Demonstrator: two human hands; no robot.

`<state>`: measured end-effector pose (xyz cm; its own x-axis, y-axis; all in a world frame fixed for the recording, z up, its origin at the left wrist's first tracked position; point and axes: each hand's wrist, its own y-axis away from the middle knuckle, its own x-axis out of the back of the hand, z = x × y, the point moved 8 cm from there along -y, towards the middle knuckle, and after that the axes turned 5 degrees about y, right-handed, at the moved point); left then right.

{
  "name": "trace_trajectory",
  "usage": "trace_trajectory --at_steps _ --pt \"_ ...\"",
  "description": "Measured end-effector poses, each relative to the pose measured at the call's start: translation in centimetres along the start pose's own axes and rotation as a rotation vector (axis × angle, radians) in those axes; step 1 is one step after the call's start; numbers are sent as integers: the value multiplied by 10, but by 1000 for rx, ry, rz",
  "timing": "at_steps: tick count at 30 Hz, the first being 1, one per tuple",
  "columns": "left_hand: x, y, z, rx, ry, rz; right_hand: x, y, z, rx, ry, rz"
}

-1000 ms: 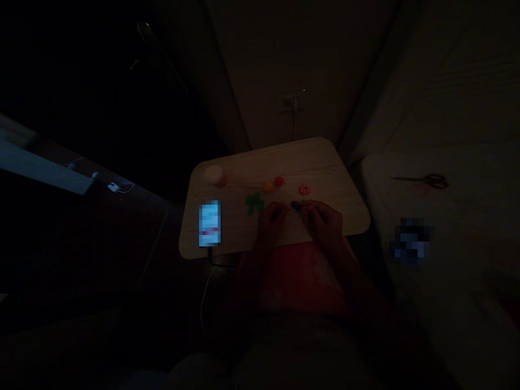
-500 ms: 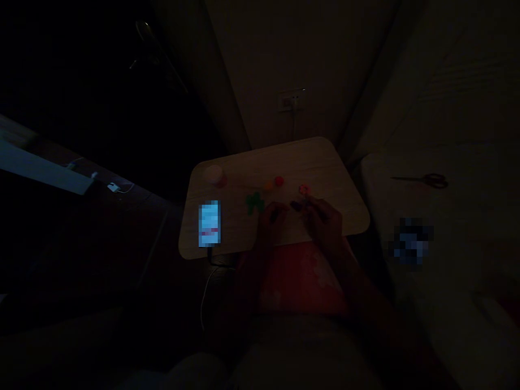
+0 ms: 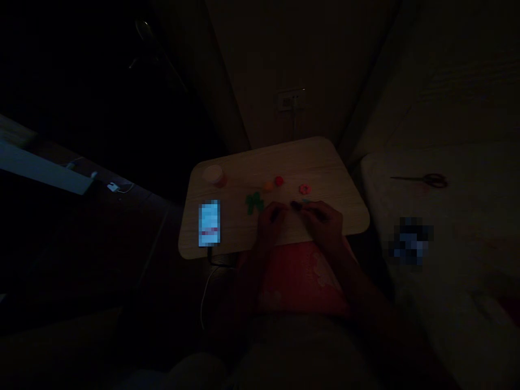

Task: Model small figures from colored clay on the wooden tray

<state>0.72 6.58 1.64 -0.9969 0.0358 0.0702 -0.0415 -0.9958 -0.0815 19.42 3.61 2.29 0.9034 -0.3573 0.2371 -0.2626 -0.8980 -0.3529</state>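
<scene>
The room is very dark. My left hand [image 3: 271,221] and my right hand [image 3: 323,221] rest close together on the near part of a small wooden table [image 3: 325,157]. Both have curled fingers, and a small dark piece [image 3: 296,205] lies between their fingertips; which hand holds it is too dim to tell. Just beyond lie a green clay shape [image 3: 254,201], an orange lump [image 3: 268,186], a red lump [image 3: 279,181] and a pink flower-like piece [image 3: 304,189].
A lit phone [image 3: 209,222] lies at the table's near left with a cable hanging off. A small tub [image 3: 214,175] stands at the far left corner. Scissors [image 3: 426,180] lie on the pale bed to the right. A wall socket [image 3: 291,101] is behind the table.
My right hand rose slightly toward the pink piece, then came back down beside the left hand. The picture has darkened a little.
</scene>
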Motion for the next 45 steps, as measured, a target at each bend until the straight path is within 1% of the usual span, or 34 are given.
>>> trace_trajectory --at_steps 4,12,19,25,28,36,42,43,45 --pt "0 0 -2 -6 -2 5 0 1 3 -47 -35 13" --pt "0 0 0 -19 -4 -1 3 1 8 -47 -19 46" --pt "0 0 0 -35 0 0 3 0 3 6 22 22" --pt "0 0 1 -35 -27 -11 0 1 9 -1 -30 3" --pt "0 0 1 -36 -33 -2 0 2 9 -26 -38 8" --pt "-1 0 1 -28 -13 -10 0 3 9 -149 -71 16" --pt "-1 0 0 -38 -19 -6 -6 7 10 -258 -166 -45" --pt "-1 0 0 -40 -22 -8 -5 7 11 -257 -159 -44" --pt "-1 0 1 -38 -27 -8 -1 4 9 -197 -104 -11"
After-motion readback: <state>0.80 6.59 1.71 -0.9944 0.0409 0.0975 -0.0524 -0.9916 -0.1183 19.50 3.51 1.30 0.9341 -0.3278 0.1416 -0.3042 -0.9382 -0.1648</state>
